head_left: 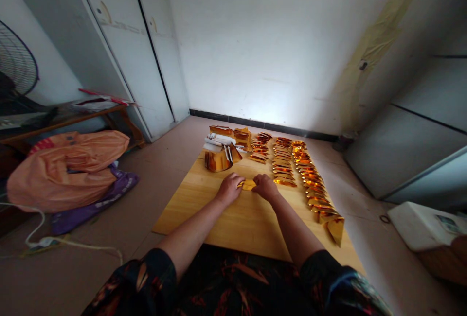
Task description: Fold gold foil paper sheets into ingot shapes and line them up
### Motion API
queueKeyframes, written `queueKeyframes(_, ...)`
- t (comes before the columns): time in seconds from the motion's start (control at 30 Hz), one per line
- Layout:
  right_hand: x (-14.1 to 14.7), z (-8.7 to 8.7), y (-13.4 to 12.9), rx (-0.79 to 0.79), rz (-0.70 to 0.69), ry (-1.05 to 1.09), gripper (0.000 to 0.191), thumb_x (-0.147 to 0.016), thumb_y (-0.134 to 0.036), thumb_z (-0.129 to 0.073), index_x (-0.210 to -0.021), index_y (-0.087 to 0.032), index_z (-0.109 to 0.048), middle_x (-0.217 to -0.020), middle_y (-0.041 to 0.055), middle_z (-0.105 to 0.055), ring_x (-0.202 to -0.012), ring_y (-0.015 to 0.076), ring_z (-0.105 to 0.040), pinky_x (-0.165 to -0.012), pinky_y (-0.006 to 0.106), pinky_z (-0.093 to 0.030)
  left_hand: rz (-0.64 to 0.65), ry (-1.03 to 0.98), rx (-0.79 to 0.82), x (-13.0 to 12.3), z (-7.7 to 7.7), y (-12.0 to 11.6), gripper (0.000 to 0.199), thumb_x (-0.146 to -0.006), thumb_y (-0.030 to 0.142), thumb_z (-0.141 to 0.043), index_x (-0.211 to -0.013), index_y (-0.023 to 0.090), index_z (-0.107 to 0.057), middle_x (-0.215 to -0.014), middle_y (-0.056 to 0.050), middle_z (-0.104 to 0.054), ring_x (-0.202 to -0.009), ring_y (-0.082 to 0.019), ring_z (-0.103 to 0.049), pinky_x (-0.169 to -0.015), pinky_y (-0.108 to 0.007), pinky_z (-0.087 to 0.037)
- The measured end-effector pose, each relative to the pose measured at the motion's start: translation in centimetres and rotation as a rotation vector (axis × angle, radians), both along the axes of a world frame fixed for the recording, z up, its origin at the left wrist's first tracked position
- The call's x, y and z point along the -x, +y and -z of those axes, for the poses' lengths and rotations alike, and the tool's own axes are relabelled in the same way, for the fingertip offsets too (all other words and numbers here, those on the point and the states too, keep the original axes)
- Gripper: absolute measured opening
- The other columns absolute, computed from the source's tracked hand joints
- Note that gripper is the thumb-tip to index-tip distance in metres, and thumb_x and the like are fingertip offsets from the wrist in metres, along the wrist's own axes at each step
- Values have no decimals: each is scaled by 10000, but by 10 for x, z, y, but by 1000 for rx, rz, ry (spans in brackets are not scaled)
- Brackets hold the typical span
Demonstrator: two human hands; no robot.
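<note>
Between my two hands, low over the wooden board (204,209), is a small folded strip of gold foil paper (249,184). My left hand (229,188) is closed on its left end. The right end is gripped by my right hand (264,186), fingers curled in. Just beyond my right hand, folded gold foil pieces (282,163) stand in rows, with a longer row (314,184) down the right side. Past my left hand lies a curved stack of gold foil sheets (218,160) beside white paper wrapping (220,139).
A fan (16,58) and a wooden bench (124,116) stand at the left, with an orange bag (69,167) over a purple bag (105,199). A white cable (91,244) crosses the floor. A white box (425,226) sits at the right. Cabinets (120,39) and a wall (262,48) rise behind.
</note>
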State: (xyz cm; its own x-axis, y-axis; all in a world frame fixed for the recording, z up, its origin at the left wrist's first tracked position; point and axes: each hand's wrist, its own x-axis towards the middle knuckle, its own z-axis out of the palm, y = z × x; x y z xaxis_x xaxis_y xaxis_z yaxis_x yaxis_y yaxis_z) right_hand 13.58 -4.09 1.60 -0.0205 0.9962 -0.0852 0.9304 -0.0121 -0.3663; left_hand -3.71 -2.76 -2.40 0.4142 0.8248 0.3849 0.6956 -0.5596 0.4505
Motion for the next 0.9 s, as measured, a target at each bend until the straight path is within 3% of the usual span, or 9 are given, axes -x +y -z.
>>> queueKeyframes(0.27,6,-1,7,56,26,0,278,-690,-275,-671,-959,-211,-638,-912,40,-689,-817,172,-611,-603,223,-351,-129,222,137,-4,-14,-1,280,-747,197,-596,-1013,240,-673,-988,-54,-626,-977,-230,-544,-789,-333,-435)
queueKeyframes(0.5,12,-10,6,105,41,-3,372,-706,-504,-663,-920,-200,-640,-918,73,-688,-842,206,-619,-620,244,-357,-172,143,187,-9,-17,-8,181,-728,133,-584,-861,227,-665,-934,-28,-650,-945,-209,-553,-751,-318,-395)
queueKeyframes(0.63,9,-6,-1,38,8,19,310,-691,-334,-691,-958,-198,-615,-919,53,-666,-816,181,-601,-630,234,-367,-123,78,109,-7,-14,-14,177,-732,88,-557,-800,212,-663,-843,-10,-676,-876,-190,-567,-744,-313,-368)
queueKeyframes(0.73,0,5,-11,-166,-99,54,227,-700,-144,-605,-924,-176,-608,-921,50,-643,-828,157,-573,-682,226,-383,-50,60,32,-4,-12,-20,194,-727,53,-544,-759,204,-662,-772,-8,-678,-833,-179,-570,-740,-305,-357)
queueKeyframes(0.9,-12,21,-27,-332,-307,81,172,-729,-100,-515,-824,-176,-637,-857,48,-641,-837,164,-555,-767,251,-391,32,62,-19,-3,-11,-26,219,-725,26,-526,-794,195,-645,-780,-13,-677,-805,-169,-579,-759,-293,-369)
